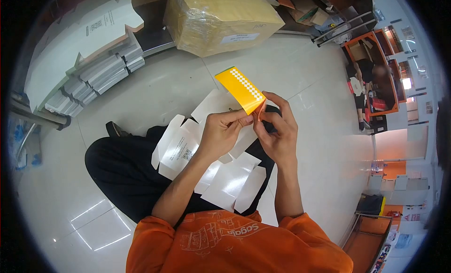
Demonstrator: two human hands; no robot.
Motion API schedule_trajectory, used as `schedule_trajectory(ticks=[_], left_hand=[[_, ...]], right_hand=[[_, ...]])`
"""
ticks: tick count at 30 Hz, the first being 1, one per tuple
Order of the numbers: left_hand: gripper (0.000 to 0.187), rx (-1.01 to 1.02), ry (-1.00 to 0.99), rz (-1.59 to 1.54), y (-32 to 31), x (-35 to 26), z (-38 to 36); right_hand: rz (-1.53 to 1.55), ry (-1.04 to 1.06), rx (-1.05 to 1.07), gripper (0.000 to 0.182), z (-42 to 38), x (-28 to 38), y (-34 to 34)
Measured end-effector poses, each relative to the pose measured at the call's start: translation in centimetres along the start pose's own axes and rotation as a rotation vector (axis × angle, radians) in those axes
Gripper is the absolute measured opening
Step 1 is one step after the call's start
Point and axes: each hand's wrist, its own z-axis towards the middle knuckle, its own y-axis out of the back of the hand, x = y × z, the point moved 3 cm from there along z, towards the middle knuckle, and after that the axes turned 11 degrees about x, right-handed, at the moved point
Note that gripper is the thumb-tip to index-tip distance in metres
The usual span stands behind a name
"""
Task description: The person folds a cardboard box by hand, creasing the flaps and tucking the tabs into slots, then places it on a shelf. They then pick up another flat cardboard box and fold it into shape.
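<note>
Both of my hands meet over my lap at a small yellow card (239,87) with a band of white diamonds and an orange side folded at its near end. My left hand (223,134) pinches its lower left edge between thumb and fingers. At the folded end, the fingers of my right hand (278,129) close on the orange part. Below them, white unfolded carton blanks (230,179) lie across my crossed legs; one carries printed text and a QR code. The fingers partly hide how the card is folded.
Stacked white carton blanks (94,47) stand on the floor at the upper left. A large brown box (221,21) wrapped in clear film sits ahead. Another person (364,82) is at the far right near an orange-framed unit (394,80). A metal rack leg (56,120) stands at left.
</note>
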Motion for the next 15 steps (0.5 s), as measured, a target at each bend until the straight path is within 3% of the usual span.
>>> schedule_trajectory(ticks=[7,15], left_hand=[[0.023,-0.004,-0.049,-0.154,-0.25,0.51,0.12],[0.021,0.007,-0.081,0.013,-0.33,0.01,0.12]], right_hand=[[0.080,-0.053,-0.004,0.017,0.23,0.33,0.09],[-0.094,-0.102,0.097,0.012,0.65,0.56,0.42]])
